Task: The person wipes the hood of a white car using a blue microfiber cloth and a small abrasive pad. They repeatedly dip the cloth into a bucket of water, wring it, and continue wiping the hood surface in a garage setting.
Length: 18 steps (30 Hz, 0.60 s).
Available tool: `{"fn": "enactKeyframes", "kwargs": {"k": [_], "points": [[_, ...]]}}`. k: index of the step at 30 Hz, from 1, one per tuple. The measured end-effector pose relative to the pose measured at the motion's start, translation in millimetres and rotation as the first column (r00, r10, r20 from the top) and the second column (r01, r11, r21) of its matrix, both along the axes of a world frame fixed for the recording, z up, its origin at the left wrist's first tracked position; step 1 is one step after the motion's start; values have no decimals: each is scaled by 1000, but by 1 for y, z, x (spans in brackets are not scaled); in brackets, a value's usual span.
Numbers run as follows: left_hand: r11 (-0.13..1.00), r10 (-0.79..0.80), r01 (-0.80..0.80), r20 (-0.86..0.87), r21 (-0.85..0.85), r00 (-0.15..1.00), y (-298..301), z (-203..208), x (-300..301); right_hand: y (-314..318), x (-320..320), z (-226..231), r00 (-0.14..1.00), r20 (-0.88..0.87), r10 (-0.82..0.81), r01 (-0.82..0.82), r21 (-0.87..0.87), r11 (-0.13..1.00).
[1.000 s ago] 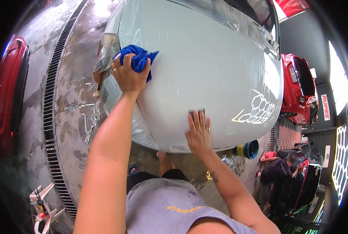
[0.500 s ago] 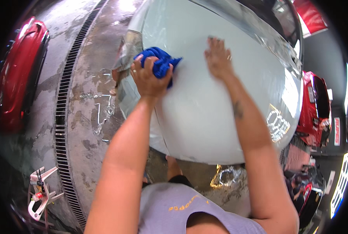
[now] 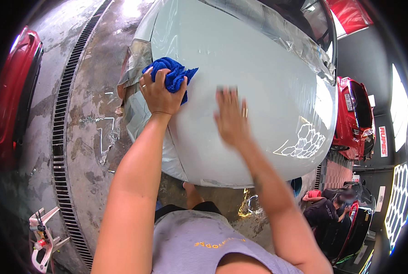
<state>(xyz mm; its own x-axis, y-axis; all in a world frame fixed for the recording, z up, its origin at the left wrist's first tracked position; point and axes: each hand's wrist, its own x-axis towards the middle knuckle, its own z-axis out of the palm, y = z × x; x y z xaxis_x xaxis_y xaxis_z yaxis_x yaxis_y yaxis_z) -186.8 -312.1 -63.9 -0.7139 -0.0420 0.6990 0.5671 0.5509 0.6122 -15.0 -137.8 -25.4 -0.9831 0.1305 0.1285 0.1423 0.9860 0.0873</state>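
In my left hand (image 3: 162,98) is a bunched blue cloth (image 3: 171,75), probably a microfibre towel, gripped near the left edge of a pale grey car hood (image 3: 199,132). My right hand (image 3: 232,116) lies over the middle of the hood, its fingers stretched forward and slightly blurred. Under those fingertips a small dark block (image 3: 226,88) shows, too smeared to tell its exact kind. Clear plastic film and silvery masking (image 3: 140,57) cover the parts around the hood's edges.
On the left, a red car part (image 3: 19,86) stands beyond a floor drain grate (image 3: 60,132). A whitish stand (image 3: 44,239) is at the lower left. At right are a red car (image 3: 354,118) and a person in dark clothes (image 3: 325,212) beside a dark car.
My right hand has moved left and nearer to me over the hood with the dark block. My left hand keeps its grip on the blue cloth; the whole view has shifted a little.
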Motion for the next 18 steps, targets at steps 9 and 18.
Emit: {"fn": "enactKeyframes", "kwargs": {"k": [9, 18], "points": [[997, -55, 56, -11, 51, 998, 8, 4, 7, 134, -262, 48, 989, -93, -114, 118, 31, 993], [1000, 0, 0, 16, -5, 1000, 5, 0, -8, -93, 214, -89, 952, 306, 21, 6, -88, 996]]}}
